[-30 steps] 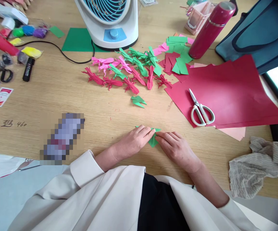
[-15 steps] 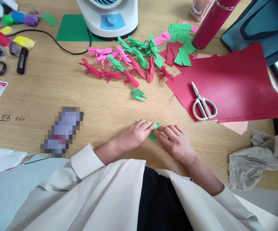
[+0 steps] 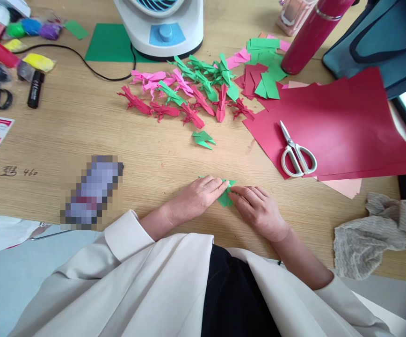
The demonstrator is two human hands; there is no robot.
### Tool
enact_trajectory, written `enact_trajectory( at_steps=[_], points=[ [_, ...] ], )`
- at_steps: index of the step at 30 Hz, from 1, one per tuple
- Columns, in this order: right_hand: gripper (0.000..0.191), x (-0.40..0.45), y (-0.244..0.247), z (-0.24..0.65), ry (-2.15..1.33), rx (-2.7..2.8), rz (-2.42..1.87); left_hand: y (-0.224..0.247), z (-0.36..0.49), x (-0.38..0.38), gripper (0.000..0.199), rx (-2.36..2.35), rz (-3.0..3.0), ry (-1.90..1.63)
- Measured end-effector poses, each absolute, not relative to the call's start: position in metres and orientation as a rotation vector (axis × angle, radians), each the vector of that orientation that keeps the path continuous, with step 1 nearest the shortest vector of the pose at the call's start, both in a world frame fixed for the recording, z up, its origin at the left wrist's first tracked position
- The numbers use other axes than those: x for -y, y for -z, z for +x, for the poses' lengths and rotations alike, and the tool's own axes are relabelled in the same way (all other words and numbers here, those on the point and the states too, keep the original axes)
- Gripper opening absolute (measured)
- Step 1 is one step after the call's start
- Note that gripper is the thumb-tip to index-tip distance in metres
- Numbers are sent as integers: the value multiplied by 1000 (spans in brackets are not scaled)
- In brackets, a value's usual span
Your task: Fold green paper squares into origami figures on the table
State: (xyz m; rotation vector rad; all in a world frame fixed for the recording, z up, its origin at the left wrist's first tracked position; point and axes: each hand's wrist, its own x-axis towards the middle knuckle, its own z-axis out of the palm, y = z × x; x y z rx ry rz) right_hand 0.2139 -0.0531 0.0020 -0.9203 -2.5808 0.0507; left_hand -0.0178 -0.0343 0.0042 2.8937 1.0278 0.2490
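Observation:
A small folded green paper [image 3: 225, 199] lies on the wooden table near its front edge, partly hidden under my fingers. My left hand [image 3: 200, 196] presses it down from the left, fingers together. From the right, my right hand [image 3: 258, 209] pinches the paper's edge between thumb and fingers. Beyond them sits a separate folded green piece [image 3: 203, 139]. Farther back is a group of folded red figures [image 3: 192, 115], pink figures [image 3: 150, 84] and green figures [image 3: 203, 79].
White-handled scissors [image 3: 297, 154] rest on large red sheets [image 3: 343, 126] at the right. A phone [image 3: 92, 192], blurred out, lies left. At the back stand a white fan [image 3: 168, 35] and a red bottle [image 3: 311, 40]. A crumpled cloth [image 3: 371, 234] lies front right.
My right hand has shifted slightly right and down, and a little more of the green paper shows between the hands. My left hand stays nearly in place on it.

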Motion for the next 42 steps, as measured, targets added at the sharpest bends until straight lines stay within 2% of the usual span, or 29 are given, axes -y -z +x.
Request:
enact_trajectory(
  at_steps=[18, 42],
  points=[
    [30, 53, -8, 216, -72, 2592, -814, -5, -20, 36, 39, -1004, 2947, -263],
    [21, 55, 1, 218, -77, 2540, -941, -9, -23, 39, 41, -998, 3009, -242]
  ],
)
